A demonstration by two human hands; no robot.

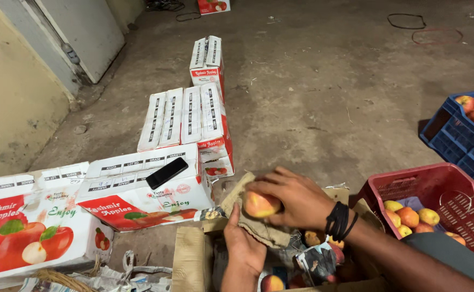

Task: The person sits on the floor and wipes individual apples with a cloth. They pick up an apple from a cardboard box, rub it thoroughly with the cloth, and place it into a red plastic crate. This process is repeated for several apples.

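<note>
The right hand (pixel 296 197) grips a red-yellow apple (pixel 259 205) and rubs it on a brown cloth (pixel 253 216) that the left hand (pixel 242 243) holds closed from below, above an open cardboard box (pixel 189 258). The wiping looks about midway. Next the apple likely needs turning, gently, to reach its other side.

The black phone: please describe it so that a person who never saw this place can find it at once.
Look at the white and red fruit cartons lined up on the concrete floor. On the closed carton nearest the left hand lies the black phone, flat and slanted. It is the only dark, glossy slab on the pale lids.
</note>
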